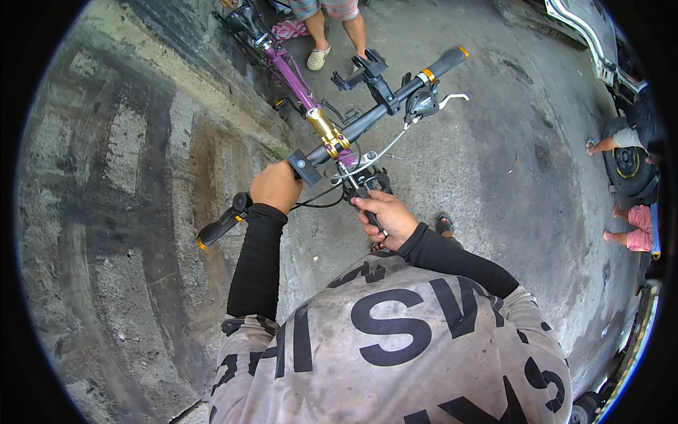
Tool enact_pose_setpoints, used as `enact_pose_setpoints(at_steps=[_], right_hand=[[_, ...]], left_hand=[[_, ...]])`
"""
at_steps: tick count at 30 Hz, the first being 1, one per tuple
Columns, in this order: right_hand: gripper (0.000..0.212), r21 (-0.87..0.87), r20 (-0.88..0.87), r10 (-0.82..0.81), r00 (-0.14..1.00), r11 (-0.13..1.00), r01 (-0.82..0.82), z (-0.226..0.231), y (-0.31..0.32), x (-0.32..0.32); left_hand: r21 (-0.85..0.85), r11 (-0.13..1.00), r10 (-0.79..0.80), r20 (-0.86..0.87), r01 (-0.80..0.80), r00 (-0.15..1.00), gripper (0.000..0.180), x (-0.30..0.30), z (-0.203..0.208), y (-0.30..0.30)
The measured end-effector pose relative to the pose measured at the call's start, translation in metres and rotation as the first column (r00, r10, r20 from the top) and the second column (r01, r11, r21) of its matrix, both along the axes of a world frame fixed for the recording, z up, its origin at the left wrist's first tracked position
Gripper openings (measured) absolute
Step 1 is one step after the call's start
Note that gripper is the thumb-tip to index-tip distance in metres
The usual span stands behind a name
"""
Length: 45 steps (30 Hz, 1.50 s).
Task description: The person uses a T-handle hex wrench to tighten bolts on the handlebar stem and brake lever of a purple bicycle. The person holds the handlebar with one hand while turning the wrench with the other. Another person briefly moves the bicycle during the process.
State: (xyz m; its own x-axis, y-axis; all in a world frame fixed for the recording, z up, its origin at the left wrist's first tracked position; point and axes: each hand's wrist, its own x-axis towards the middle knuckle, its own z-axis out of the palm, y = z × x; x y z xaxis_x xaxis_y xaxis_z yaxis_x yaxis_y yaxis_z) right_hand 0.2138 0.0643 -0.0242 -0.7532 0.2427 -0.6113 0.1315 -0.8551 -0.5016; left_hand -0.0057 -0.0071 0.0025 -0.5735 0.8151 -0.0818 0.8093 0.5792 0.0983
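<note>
A purple bicycle (pixel 292 79) stands in front of me, its dark handlebar (pixel 366 124) running from lower left to upper right. My left hand (pixel 275 186) is closed round the bar, beside a small black box (pixel 304 168) clamped there. In my right hand (pixel 388 215) is a black-handled screwdriver (pixel 369 210), its shaft pointing up and away, toward the front of the bike. The tip lies among cables just below the gold stem (pixel 325 128); what it touches I cannot make out. A brake lever (pixel 452 99) and a black phone holder (pixel 378 79) sit on the bar's right half.
Beyond the bicycle stands a person (pixel 335 30) in patterned shorts and light clogs. At the right are a wheel (pixel 627 162), more people's legs (pixel 628 228) and part of a vehicle (pixel 590 28). A raised concrete edge (pixel 191 85) runs along the left.
</note>
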Motion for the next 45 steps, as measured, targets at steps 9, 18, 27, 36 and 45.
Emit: enact_pose_setpoints(at_steps=[9, 18, 27, 36, 45], right_hand=[[0.015, 0.003, 0.003, 0.004, 1.000, 1.000, -0.004, 0.001, -0.001, -0.002], [0.017, 0.080, -0.007, 0.035, 0.999, 0.996, -0.035, -0.001, -0.003, -0.002], [0.017, 0.102, 0.015, 0.037, 0.999, 0.994, -0.039, 0.000, -0.004, -0.004], [0.013, 0.057, -0.011, 0.043, 0.999, 0.997, -0.043, -0.004, -0.003, -0.004], [0.013, 0.045, -0.006, 0.099, 0.995, 0.994, -0.098, -0.010, 0.000, -0.004]], left_hand=[[0.012, 0.999, -0.031, -0.014, 0.031, 0.999, 0.018, -0.002, 0.000, -0.003], [0.028, 0.999, -0.019, 0.030, 0.019, 0.999, 0.018, -0.001, 0.002, 0.000], [0.045, 0.999, -0.025, 0.027, 0.023, 0.999, 0.018, -0.002, 0.001, 0.000], [0.064, 0.997, -0.041, 0.035, 0.038, 0.999, 0.015, -0.003, 0.001, -0.001], [0.058, 0.998, -0.009, -0.012, 0.009, 1.000, 0.015, -0.004, -0.010, -0.004]])
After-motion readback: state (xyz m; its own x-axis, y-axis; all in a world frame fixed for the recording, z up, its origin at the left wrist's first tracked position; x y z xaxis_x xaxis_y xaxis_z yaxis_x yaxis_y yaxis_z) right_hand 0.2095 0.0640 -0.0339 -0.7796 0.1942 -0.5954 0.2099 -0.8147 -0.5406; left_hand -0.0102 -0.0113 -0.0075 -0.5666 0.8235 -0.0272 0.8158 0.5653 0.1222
